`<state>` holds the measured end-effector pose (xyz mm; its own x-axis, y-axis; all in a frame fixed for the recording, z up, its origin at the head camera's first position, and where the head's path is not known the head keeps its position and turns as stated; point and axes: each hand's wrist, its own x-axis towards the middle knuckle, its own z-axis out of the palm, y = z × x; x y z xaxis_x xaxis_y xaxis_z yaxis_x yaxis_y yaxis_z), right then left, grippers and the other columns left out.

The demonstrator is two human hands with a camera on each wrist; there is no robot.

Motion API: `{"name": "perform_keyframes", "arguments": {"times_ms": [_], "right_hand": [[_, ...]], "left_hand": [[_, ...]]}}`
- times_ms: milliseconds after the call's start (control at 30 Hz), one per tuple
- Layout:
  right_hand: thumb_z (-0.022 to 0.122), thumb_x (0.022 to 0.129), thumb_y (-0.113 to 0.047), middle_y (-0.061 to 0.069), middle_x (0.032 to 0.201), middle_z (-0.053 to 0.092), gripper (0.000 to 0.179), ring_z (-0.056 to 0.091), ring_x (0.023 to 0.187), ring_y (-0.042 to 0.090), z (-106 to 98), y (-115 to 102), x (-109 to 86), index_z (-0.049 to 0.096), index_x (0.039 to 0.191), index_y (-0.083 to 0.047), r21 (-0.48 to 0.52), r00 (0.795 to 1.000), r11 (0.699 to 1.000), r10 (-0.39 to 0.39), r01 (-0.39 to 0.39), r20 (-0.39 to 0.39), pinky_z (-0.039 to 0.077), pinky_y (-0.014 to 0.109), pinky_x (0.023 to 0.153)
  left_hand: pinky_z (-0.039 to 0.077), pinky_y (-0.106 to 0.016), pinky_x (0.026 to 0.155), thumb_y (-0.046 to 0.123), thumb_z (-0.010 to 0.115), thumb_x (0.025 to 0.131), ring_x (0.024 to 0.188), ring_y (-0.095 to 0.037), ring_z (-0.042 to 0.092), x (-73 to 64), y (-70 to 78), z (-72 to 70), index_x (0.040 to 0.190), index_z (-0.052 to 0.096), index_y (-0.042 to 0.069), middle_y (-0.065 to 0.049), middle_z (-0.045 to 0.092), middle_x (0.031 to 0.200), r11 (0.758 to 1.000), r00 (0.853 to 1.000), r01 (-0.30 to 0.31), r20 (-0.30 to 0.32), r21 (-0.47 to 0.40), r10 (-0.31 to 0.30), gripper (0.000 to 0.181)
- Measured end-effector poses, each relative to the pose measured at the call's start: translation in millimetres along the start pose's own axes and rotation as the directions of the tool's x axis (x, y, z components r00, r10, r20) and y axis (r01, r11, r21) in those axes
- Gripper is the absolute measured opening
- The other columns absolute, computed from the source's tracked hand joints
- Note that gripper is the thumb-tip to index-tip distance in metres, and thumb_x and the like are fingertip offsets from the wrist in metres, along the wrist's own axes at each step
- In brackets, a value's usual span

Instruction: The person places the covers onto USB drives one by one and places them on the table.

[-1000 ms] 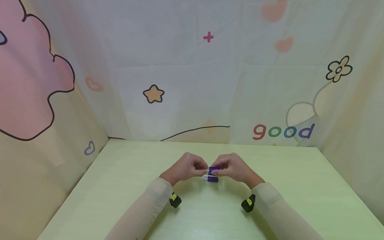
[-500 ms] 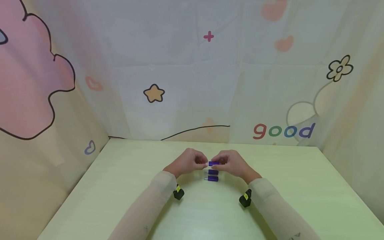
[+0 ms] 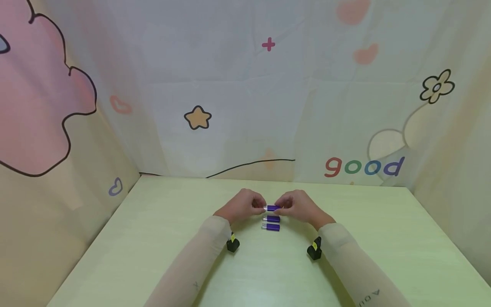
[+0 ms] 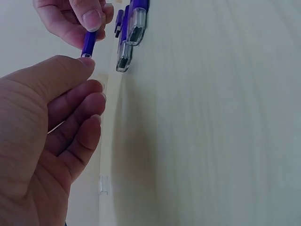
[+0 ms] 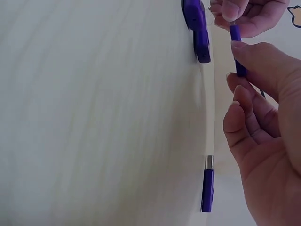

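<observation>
Between both hands is a purple USB flash drive (image 3: 272, 208), held roughly level above the table. My left hand (image 4: 42, 122) pinches its metal plug end with thumb and fingers; whether a clear cap sits there is hidden. My right hand (image 5: 270, 103) grips the purple body between thumb and fingers. Nearer to me, two more purple flash drives lie side by side: one in the middle (image 3: 272, 218) and one closest (image 3: 271, 227), both with clear caps on their left ends.
Behind my right hand, an uncapped purple flash drive (image 5: 207, 188) lies with its metal plug showing. Behind my left hand is a small clear cap (image 4: 103, 185). The pale table (image 3: 134, 251) meets a printed curtain (image 3: 238, 128) at the back.
Both hands have moved away from me with the held flash drive, leaving the two lying drives in plain sight. Over the last half second they have hardly moved.
</observation>
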<state>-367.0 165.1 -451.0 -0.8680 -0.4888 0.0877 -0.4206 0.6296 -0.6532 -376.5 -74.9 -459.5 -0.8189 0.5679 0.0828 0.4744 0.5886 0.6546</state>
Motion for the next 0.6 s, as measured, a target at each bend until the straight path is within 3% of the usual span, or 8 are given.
{"name": "perform_keyframes", "arguments": {"times_ms": [333, 600], "right_hand": [[0.084, 0.086, -0.023, -0.004, 0.089, 0.076, 0.014, 0.061, 0.078, 0.011, 1.0, 1.8, 6.4, 0.082, 0.097, -0.014, -0.088, 0.997, 0.995, -0.043, 0.048, 0.058, 0.052, 0.026, 0.071], [0.082, 0.088, -0.019, -0.002, 0.093, 0.077, 0.014, 0.065, 0.082, 0.009, -1.2, 1.6, 11.2, 0.082, 0.100, -0.011, -0.103, 0.995, 0.995, -0.002, 0.012, 0.097, 0.057, 0.030, 0.080]], "left_hand": [[0.054, -0.021, 0.079, 0.016, 0.076, 0.093, 0.081, -0.007, 0.063, 8.7, -4.1, 5.9, 0.100, 0.080, 0.014, 0.007, 0.075, 0.090, 0.990, 1.000, -0.013, 0.011, 0.142, 0.011, 0.008], [0.054, -0.023, 0.081, 0.017, 0.075, 0.094, 0.083, -0.008, 0.062, 11.5, -2.4, 5.5, 0.100, 0.080, 0.015, 0.007, 0.074, 0.091, 0.981, 1.000, -0.005, 0.024, 0.193, 0.000, 0.009]]}}
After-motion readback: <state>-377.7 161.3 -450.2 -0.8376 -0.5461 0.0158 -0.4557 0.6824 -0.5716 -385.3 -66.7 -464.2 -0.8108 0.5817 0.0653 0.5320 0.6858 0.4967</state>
